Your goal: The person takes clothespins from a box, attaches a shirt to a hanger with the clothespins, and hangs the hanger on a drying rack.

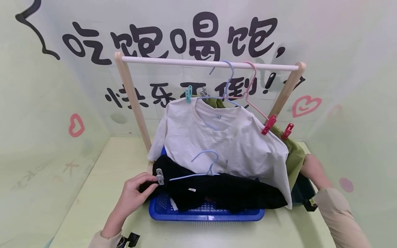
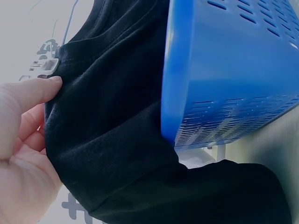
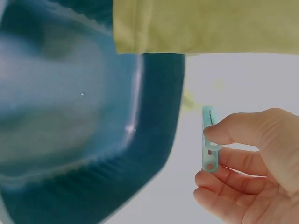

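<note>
My left hand [image 1: 134,193] pinches a clear grey clothespin [image 1: 159,176] at the shoulder of a black shirt [image 1: 223,189]. In the left wrist view the thumb lies against the shirt's edge, just under the clothespin. A light blue hanger [image 1: 211,165] sits in the black shirt's neck. My right hand [image 3: 252,168] holds a teal clothespin [image 3: 210,140] between thumb and fingers, beside a dark teal basin [image 3: 161,112]. In the head view the green shirt [image 1: 294,158] partly hides this hand, and its clothespin is out of sight.
A white shirt [image 1: 211,144] hangs in front of the green one from a rack with a white rod [image 1: 173,62]. Red clothespins [image 1: 268,124] and a teal clothespin [image 1: 189,94] grip the hung shirts. The blue basket [image 1: 204,217] stands under the black shirt.
</note>
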Available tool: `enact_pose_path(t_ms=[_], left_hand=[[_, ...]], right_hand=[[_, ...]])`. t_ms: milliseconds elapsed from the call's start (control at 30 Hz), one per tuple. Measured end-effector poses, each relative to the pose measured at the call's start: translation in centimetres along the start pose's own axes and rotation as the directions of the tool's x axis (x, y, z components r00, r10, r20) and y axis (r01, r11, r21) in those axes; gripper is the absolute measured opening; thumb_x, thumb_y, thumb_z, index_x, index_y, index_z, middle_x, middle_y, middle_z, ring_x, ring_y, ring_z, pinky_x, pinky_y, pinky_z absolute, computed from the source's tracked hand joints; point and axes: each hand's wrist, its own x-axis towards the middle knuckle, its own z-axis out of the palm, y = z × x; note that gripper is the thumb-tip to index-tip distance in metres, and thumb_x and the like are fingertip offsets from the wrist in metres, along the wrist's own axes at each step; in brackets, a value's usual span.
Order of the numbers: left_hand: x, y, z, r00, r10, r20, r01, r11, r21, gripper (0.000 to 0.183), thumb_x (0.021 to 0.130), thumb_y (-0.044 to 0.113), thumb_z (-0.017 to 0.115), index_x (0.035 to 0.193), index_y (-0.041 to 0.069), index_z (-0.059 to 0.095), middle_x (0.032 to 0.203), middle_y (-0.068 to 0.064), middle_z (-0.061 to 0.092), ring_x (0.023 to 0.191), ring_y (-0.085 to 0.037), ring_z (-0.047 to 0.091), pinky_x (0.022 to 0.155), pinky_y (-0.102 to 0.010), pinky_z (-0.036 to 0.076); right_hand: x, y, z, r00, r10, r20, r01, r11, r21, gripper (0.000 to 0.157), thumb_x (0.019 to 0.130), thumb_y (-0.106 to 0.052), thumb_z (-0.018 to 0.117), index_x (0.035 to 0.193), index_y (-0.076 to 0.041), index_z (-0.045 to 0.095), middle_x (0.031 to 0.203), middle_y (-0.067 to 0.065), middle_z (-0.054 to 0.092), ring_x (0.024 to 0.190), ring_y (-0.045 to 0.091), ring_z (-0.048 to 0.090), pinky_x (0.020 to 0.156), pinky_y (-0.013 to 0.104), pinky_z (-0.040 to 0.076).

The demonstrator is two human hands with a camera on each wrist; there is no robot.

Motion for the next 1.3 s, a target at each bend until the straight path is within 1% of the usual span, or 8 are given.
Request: enact_pose_path(t_ms=[33,200,433,633,833,1100,1200,1300], left_hand=[[0.0,0.0,0.0,1.0,0.001,-0.001,-0.001,1.0,0.0,0.034,0.056,-0.029,0.069,0.079,-0.004,0.066,0.076,-0.01,0.065,0.074,-0.009,0.061,0.074,-0.009,0.044],[-0.3,-0.9,0.2,1.0,0.009,-0.002,-0.009,1.0,-0.005,0.035,0.055,-0.029,0.069,0.079,-0.004,0.066,0.075,-0.01,0.065,0.074,-0.008,0.061,0.074,-0.009,0.044],[-1.0,-2.8,0.4,1.0,0.001,-0.001,-0.001,1.0,-0.003,0.037,0.055,-0.029,0.07,0.079,-0.002,0.067,0.076,-0.009,0.065,0.076,-0.006,0.061,0.074,-0.009,0.044],[-0.3,-1.0,0.2,1.0,0.006,-0.012,-0.006,1.0,-0.018,0.036,0.055,-0.03,0.069,0.078,-0.004,0.066,0.075,-0.01,0.065,0.076,-0.005,0.061,0.075,-0.008,0.043],[0.2,0.3,0.1,1.0,0.003,-0.003,-0.003,1.0,-0.02,0.034,0.055,-0.03,0.068,0.078,-0.005,0.065,0.075,-0.011,0.065,0.075,-0.006,0.061,0.075,-0.009,0.044],[0.2,0.4,-0.1,1.0,-0.002,-0.003,0.002,1.0,-0.01,0.033,0.055,-0.03,0.069,0.077,-0.006,0.065,0.074,-0.013,0.064,0.074,-0.008,0.061,0.074,-0.008,0.044],[0.0,-0.3,0.1,1.0,0.013,-0.005,-0.013,1.0,-0.021,0.034,0.055,-0.03,0.068,0.078,-0.005,0.065,0.074,-0.012,0.064,0.074,-0.008,0.061,0.075,-0.009,0.044],[-0.1,-0.5,0.2,1.0,0.023,-0.009,-0.023,0.999,-0.031,0.035,0.054,-0.031,0.068,0.078,-0.005,0.065,0.075,-0.012,0.065,0.074,-0.008,0.061,0.075,-0.009,0.044]], right_hand=[[-0.9,0.1,-0.3,0.986,-0.159,-0.058,0.156,0.986,-0.055,0.028,0.077,-0.001,0.055,0.055,-0.005,0.038,0.05,0.005,0.037,0.048,0.021,0.039,0.046,0.033,0.034],[-2.3,1.5,-0.2,0.932,-0.311,-0.188,0.305,0.95,-0.063,0.015,0.069,-0.004,0.068,0.066,0.003,0.055,0.056,0.002,0.045,0.052,0.017,0.04,0.048,0.033,0.033],[-5.3,0.6,-0.5,0.927,-0.293,-0.235,0.284,0.956,-0.071,0.018,0.066,-0.001,0.072,0.079,0.008,0.065,0.065,0.007,0.051,0.057,0.019,0.045,0.051,0.033,0.037],[-8.0,-0.4,-1.1,0.9,-0.319,-0.298,0.307,0.948,-0.089,0.018,0.064,0.0,0.072,0.08,0.006,0.066,0.066,0.005,0.05,0.057,0.012,0.04,0.049,0.029,0.033],[-10.7,-1.4,-2.2,0.881,-0.338,-0.331,0.316,0.941,-0.121,0.021,0.06,0.002,0.071,0.079,0.005,0.067,0.071,0.011,0.056,0.056,0.02,0.049,0.046,0.027,0.035],[-12.4,-5.5,-3.3,0.851,-0.445,-0.28,0.41,0.895,-0.177,0.027,0.055,0.001,0.079,0.079,-0.002,0.068,0.076,0.004,0.06,0.058,0.022,0.059,0.046,0.024,0.042],[-11.9,-7.3,-3.1,0.801,-0.532,-0.275,0.497,0.847,-0.19,0.03,0.053,0.001,0.082,0.08,-0.004,0.068,0.074,-0.001,0.058,0.058,0.015,0.057,0.047,0.024,0.042],[-11.2,-9.0,-2.5,0.721,-0.63,-0.287,0.602,0.776,-0.189,0.033,0.05,0.003,0.082,0.079,-0.004,0.068,0.072,-0.001,0.056,0.056,0.012,0.054,0.047,0.022,0.042]])
